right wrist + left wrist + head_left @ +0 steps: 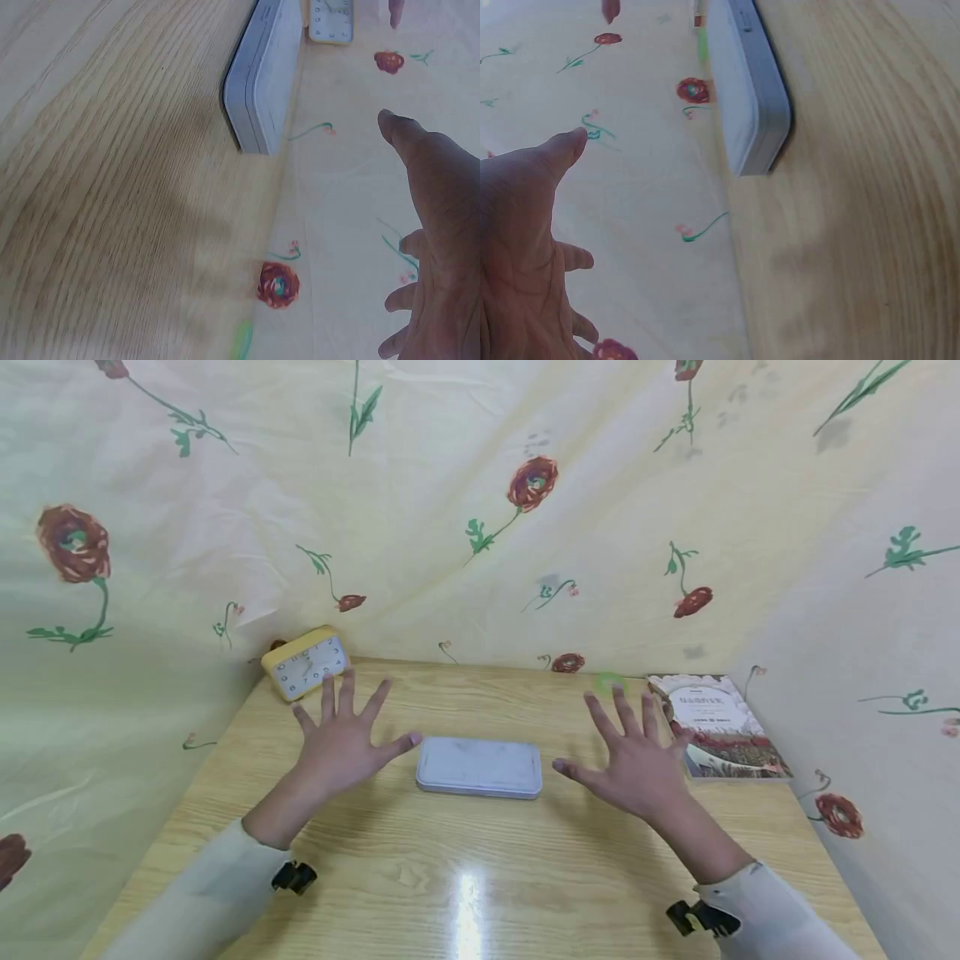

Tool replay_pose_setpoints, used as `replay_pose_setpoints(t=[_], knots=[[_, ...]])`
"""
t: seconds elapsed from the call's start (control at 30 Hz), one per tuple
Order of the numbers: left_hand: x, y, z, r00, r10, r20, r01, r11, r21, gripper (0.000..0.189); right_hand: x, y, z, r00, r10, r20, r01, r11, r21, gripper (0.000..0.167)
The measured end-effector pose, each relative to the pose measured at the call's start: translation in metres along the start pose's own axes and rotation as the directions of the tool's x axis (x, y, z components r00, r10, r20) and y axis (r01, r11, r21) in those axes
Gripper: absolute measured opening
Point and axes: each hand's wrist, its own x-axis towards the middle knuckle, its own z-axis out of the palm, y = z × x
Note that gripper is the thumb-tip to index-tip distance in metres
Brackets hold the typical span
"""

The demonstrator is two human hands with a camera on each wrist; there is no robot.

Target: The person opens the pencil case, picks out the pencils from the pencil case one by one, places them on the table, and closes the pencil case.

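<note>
A flat, pale grey-white case [480, 767] with rounded corners lies on the wooden table between the two hands. To its left, my left hand [341, 750] is held above the table with fingers spread, its thumb tip close to the case's left end in the head view. On the other side my right hand [637, 768] hovers the same way, thumb pointing toward the case. Neither hand holds anything. In the left wrist view the case [739, 90] shows its closed side seam; the right wrist view has the case [262, 82] from its other end.
A yellow-framed clock [307, 664] stands at the back left of the table [405, 877]. At the back right lies a book [716, 727] with a flowery cover, beside a small green ring [611, 682]. Flower-printed cloth [420, 527] hangs behind and along both sides.
</note>
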Motion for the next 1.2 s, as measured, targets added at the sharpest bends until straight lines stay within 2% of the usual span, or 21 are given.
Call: replay_pose_setpoints(t=[0.27,0.43,0.6,0.8,1.0,1.2], knots=[[0.003,0.001,0.029,0.998,0.034,0.05,-0.035,0.999,0.011,0.112,0.018,-0.027,0.012,0.997,-0.07,0.012,0.071,0.997,-0.008,0.116],[0.005,0.002,0.049,0.993,0.043,0.11,-0.045,0.999,0.017,0.115,0.029,-0.048,0.022,0.992,-0.126,0.024,0.127,0.992,-0.014,0.115],[0.005,0.003,0.064,0.987,0.04,0.158,-0.045,0.999,0.026,0.12,0.038,-0.069,0.034,0.982,-0.187,0.036,0.188,0.982,-0.032,0.112],[0.006,0.003,0.074,0.978,0.036,0.204,-0.041,0.999,0.018,0.12,0.042,-0.09,0.048,0.967,-0.249,0.059,0.252,0.966,-0.053,0.109],[0.005,0.002,0.076,0.973,0.042,0.226,-0.041,0.999,-0.011,0.113,0.046,-0.104,0.065,0.948,-0.306,0.083,0.31,0.95,-0.039,0.101],[0.007,0.001,0.081,0.976,0.056,0.211,-0.052,0.998,-0.026,0.111,0.049,-0.109,0.077,0.929,-0.352,0.114,0.358,0.933,-0.03,0.093]])
